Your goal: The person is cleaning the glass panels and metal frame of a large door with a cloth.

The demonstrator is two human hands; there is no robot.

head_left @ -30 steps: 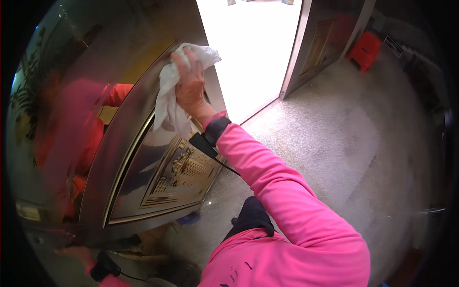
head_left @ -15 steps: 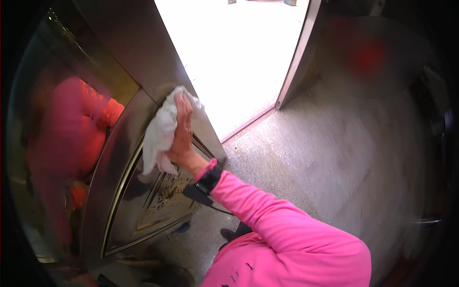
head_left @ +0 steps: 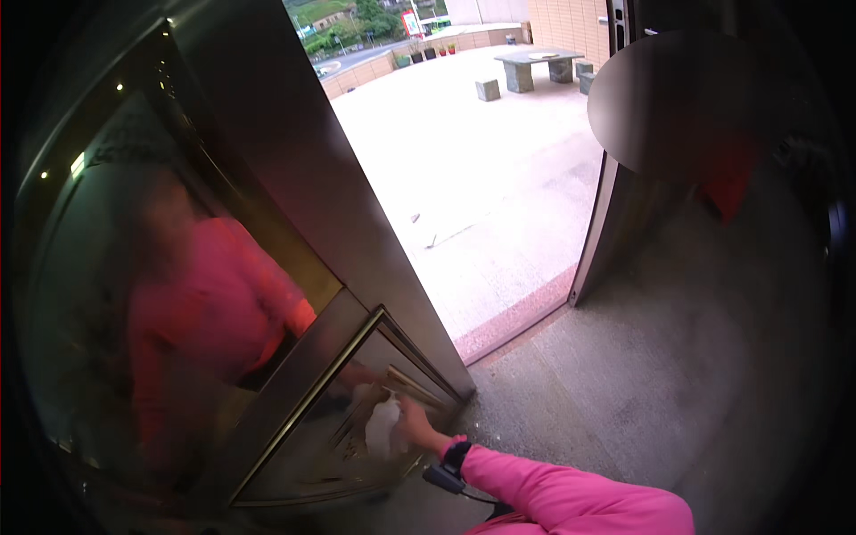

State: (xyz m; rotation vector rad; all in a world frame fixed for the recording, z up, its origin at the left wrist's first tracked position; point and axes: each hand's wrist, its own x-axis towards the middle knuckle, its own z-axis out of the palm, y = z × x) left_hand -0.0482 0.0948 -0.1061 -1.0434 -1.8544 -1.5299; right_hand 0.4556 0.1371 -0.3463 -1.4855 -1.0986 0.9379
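Observation:
My right hand presses a white cloth against the lower decorated metal panel. Its fingers are bent over the cloth's edge, and part of the cloth bunches beside them. A pink sleeve covers the arm, with a black band and a small dark device at the wrist. Around the panel runs a raised gold-coloured frame, with a relief pattern inside, partly hidden by the cloth. My left hand is out of the picture.
A mirror-like panel on the left reflects pink clothing. Beside it stands a metal door post. An open doorway with a sill gives onto paving with a stone table and stools. A blurred shape with a red patch is at upper right.
My right hand and the cloth have moved down from the panel's upper frame edge onto its patterned middle. The view has shifted, showing more of the outdoors.

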